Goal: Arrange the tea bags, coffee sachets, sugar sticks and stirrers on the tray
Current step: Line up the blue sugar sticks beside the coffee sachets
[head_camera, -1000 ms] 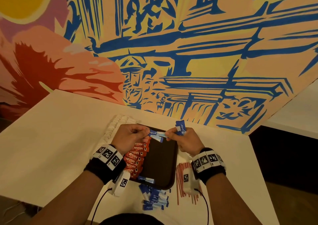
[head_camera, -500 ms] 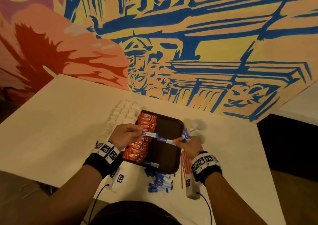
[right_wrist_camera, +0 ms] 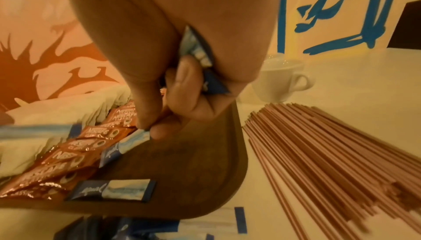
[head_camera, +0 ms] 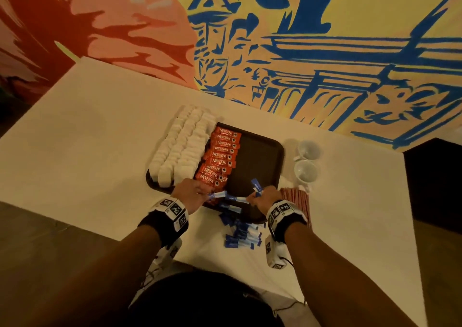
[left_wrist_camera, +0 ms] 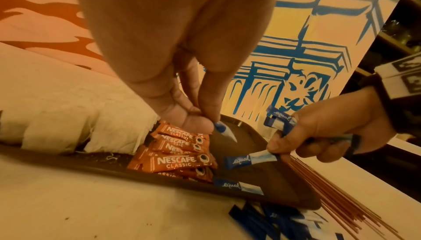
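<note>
A dark brown tray [head_camera: 265, 149] holds white tea bags [head_camera: 182, 146] on its left and a column of red Nescafe sachets [head_camera: 222, 156] beside them. My left hand [head_camera: 205, 194] pinches one end of a blue-and-white sugar stick [left_wrist_camera: 224, 131] low over the tray's near end. My right hand [head_camera: 251, 199] pinches another stick [left_wrist_camera: 250, 159] at its fingertips and keeps a small bundle of sticks [right_wrist_camera: 200, 54] in the palm. One sugar stick [right_wrist_camera: 114, 189] lies flat on the tray by the near rim, next to the sachets.
Loose sugar sticks [head_camera: 240, 234] lie heaped on the white table in front of the tray. A fan of thin red stirrers [right_wrist_camera: 318, 153] lies to the tray's right. Two white cups [head_camera: 307, 161] stand beyond the stirrers. A painted wall runs behind the table.
Both hands have drawn back from the far part of the tray to its near end, still holding the sugar sticks. The head view has tipped down.
</note>
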Demonstrator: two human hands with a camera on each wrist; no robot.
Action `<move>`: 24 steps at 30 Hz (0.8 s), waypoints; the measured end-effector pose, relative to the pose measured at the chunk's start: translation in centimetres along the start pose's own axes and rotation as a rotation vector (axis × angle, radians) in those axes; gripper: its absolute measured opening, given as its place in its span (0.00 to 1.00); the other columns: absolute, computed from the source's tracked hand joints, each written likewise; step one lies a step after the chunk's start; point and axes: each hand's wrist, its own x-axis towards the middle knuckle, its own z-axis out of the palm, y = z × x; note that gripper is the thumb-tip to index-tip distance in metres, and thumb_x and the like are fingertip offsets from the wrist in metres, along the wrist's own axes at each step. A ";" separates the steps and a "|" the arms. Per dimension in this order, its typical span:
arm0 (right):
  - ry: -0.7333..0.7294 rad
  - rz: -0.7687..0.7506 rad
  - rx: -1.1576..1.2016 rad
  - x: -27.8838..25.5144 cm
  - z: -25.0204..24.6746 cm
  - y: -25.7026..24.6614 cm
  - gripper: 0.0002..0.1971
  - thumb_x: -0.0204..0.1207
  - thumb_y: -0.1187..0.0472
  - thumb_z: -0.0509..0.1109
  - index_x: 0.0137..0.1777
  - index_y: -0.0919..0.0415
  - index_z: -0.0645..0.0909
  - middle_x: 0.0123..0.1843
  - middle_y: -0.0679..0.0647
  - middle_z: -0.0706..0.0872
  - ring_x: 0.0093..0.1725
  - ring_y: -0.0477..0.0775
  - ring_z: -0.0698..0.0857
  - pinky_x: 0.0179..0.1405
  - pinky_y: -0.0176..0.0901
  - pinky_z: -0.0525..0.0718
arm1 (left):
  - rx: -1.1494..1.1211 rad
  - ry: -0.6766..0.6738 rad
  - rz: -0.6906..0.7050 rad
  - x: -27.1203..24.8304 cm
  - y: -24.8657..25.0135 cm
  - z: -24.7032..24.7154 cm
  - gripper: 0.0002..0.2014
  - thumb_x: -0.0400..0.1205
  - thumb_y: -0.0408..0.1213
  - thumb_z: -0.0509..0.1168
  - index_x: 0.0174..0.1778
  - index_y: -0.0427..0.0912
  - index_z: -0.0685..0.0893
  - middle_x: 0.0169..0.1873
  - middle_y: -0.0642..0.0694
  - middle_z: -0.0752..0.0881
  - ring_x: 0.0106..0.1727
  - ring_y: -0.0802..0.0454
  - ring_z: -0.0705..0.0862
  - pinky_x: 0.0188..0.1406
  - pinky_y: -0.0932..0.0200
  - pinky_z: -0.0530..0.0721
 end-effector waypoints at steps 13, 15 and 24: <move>0.004 0.040 0.005 2.8 1.8 1.1 0.18 0.74 0.47 0.80 0.53 0.62 0.85 0.45 0.58 0.89 0.42 0.57 0.89 0.36 0.44 0.84 | 0.117 0.027 0.018 4.9 2.1 3.4 0.09 0.81 0.38 0.69 0.44 0.60 0.89 0.55 0.57 0.87 0.57 0.54 0.83 0.53 0.65 0.73; 0.011 0.035 -0.003 3.0 1.5 1.3 0.17 0.75 0.48 0.80 0.50 0.62 0.86 0.42 0.57 0.88 0.41 0.57 0.88 0.37 0.45 0.83 | 0.160 -0.016 0.045 5.3 2.6 4.1 0.09 0.81 0.38 0.69 0.44 0.59 0.89 0.52 0.57 0.85 0.56 0.54 0.83 0.51 0.65 0.72; 0.029 0.052 -0.012 3.7 1.2 1.6 0.11 0.78 0.53 0.78 0.48 0.60 0.85 0.38 0.53 0.85 0.35 0.50 0.83 0.31 0.40 0.78 | 0.246 -0.135 0.173 6.8 4.6 4.9 0.12 0.84 0.31 0.67 0.53 0.50 0.93 0.57 0.50 0.89 0.58 0.48 0.86 0.62 0.56 0.85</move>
